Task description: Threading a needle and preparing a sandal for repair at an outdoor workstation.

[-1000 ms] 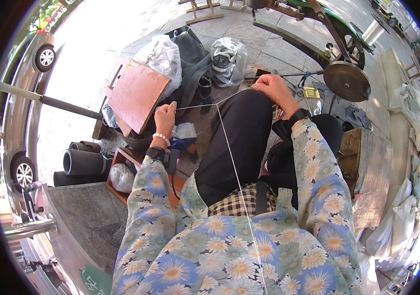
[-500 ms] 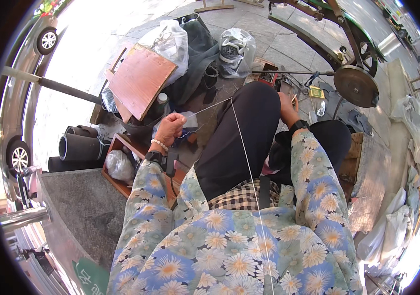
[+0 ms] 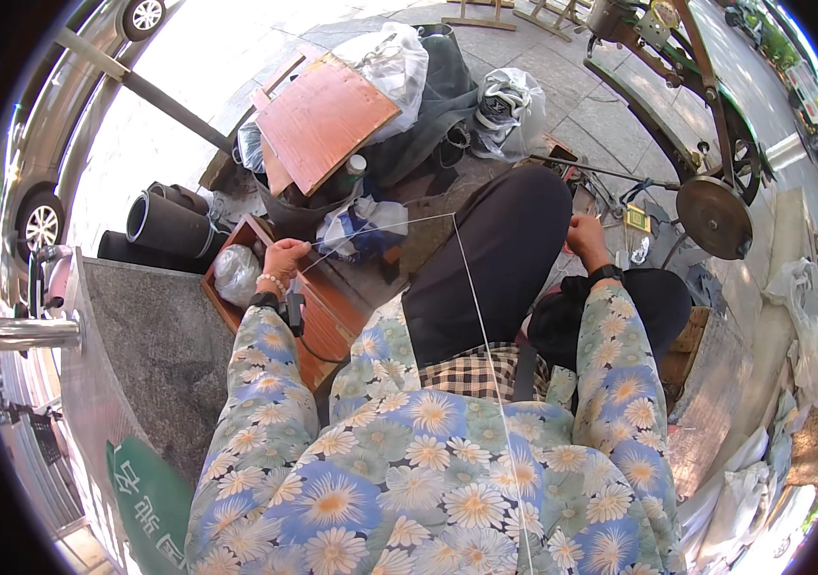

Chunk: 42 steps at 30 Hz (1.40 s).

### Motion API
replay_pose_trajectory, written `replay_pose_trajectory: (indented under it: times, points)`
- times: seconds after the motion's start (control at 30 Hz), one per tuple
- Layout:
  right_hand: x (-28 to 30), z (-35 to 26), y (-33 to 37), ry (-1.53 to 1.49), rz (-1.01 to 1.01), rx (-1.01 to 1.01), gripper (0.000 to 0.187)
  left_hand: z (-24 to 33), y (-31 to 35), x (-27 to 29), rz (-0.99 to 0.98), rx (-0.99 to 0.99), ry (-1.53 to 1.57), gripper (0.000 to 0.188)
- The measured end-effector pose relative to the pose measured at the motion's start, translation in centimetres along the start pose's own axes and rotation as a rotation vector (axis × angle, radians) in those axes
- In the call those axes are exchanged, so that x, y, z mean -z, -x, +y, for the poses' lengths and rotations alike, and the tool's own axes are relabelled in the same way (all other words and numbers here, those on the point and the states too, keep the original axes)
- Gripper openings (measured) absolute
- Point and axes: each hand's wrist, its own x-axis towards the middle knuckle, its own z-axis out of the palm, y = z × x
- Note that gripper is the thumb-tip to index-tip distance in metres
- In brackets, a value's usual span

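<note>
My left hand (image 3: 286, 261), with a beaded bracelet at the wrist, is closed in a pinch on a white thread (image 3: 385, 226). From the fingers the thread runs taut to a bend over my raised, dark-trousered knee (image 3: 514, 216), then down across my lap and flowered top. A loose end trails beside the hand. Past that knee, my right hand (image 3: 585, 238) has its fingers curled together near a small tool tray (image 3: 576, 177); what they hold, if anything, is too small to make out. Below my left hand stands a reddish wooden box (image 3: 324, 311) with a plastic-wrapped bundle (image 3: 236, 275).
A pinkish board (image 3: 327, 120) leans on a dark bin ahead. Bagged shoes (image 3: 505, 110) lie beyond my knee. At the right stands a machine with a round metal wheel (image 3: 713, 217). Dark rolls (image 3: 169, 222) and a grey stone slab (image 3: 155, 355) are at the left.
My left hand has moved left and slightly down, drawing the thread longer from the bend. My right hand has shifted a little right and lower. The whole view has turned slightly.
</note>
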Motion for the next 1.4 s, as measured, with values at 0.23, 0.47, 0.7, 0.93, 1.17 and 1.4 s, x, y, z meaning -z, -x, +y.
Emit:
replay_pose_trajectory:
  times: [0.23, 0.47, 0.7, 0.93, 1.17, 1.4]
  points:
    - [4.7, 3.1, 0.0, 0.115, 0.023, -0.037, 0.017, -1.7, 1.9, 7.9, 0.242, -0.082, -0.161, 0.012]
    - [7.9, 3.7, 0.3, 0.304, 0.078, -0.042, 0.017, -6.2, 0.4, 18.0, 0.470, -0.118, -0.461, 0.009]
    - [7.9, 3.3, 0.8, 0.356, 0.155, 0.032, 0.017, -5.1, 3.0, 21.0, 0.651, 0.001, -1.233, 0.027]
    - [7.1, 1.9, 0.2, 0.143, 0.043, 0.109, 0.013, -8.2, 2.1, 27.7, 0.522, 0.127, -1.758, 0.027]
    - [10.1, -0.3, 3.3, 0.000, -0.083, 0.299, 0.008, -4.2, 6.6, 23.1, 0.343, 0.197, -1.726, 0.030]
    - [11.1, -3.5, 7.0, 0.047, -0.079, 0.404, 0.007, 4.4, 9.1, 25.4, 0.826, -0.173, -1.521, 0.014]
